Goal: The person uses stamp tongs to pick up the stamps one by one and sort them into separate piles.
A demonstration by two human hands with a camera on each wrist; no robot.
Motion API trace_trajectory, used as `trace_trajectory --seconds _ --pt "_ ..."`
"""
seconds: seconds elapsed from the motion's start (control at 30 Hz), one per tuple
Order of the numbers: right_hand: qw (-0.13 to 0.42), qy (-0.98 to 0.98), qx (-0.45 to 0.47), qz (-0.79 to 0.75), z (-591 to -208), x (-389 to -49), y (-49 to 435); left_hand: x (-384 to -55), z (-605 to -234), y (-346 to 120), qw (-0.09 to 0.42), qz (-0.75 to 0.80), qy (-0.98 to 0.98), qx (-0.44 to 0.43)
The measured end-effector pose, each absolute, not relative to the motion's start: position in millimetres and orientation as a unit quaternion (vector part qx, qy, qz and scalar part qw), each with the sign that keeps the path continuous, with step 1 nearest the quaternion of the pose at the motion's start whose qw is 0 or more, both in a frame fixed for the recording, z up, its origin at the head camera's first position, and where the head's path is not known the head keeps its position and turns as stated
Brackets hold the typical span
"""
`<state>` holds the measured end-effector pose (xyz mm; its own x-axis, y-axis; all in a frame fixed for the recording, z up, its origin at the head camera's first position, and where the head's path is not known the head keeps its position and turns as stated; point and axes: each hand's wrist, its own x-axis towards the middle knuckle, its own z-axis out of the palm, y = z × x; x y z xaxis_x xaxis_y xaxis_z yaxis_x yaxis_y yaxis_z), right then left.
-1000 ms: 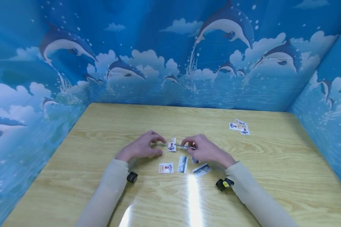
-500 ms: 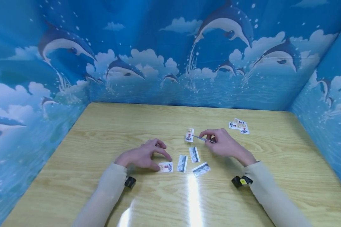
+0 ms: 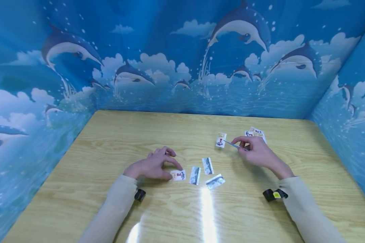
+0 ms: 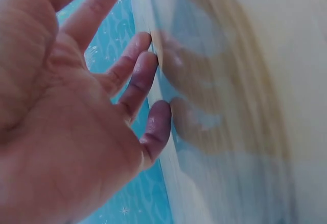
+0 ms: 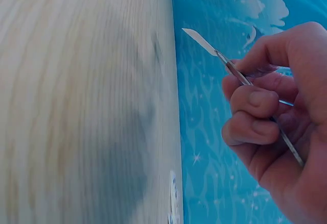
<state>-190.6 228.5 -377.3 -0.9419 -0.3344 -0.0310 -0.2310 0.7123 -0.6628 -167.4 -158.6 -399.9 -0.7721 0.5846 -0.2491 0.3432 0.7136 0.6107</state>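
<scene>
My right hand [image 3: 257, 152] holds metal tweezers [image 3: 235, 145] whose tips grip a small printed card [image 3: 220, 140] above the table. In the right wrist view that card [image 5: 200, 41] appears nearly edge-on at the tweezers' tips. To the left, my left hand [image 3: 155, 165] rests on the table, thumb at the left end of another printed card [image 3: 178, 175] and index finger at its far edge. The left wrist view shows its other fingertips [image 4: 162, 117] touching the tabletop; thumb and index finger are mostly out of that view.
Three grey picture cards [image 3: 195, 176] lie face up between the hands. A small overlapping pile of printed cards [image 3: 255, 132] lies at the back right, partly hidden by my right hand. Dolphin-patterned cloth [image 3: 182, 67] walls the wooden table [image 3: 124, 131].
My right hand has carried the card in the tweezers right and away from me, uncovering a grey card. My left hand came down to the near-left card, which has shifted slightly away from me.
</scene>
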Motion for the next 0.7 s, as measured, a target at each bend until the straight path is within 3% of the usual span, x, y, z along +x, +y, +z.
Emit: trace_trajectory --seconds 0.7 --pt "0.026 0.937 -0.091 -0.337 -385 -195 279 -172 -403 -166 0.195 0.260 0.915 0.237"
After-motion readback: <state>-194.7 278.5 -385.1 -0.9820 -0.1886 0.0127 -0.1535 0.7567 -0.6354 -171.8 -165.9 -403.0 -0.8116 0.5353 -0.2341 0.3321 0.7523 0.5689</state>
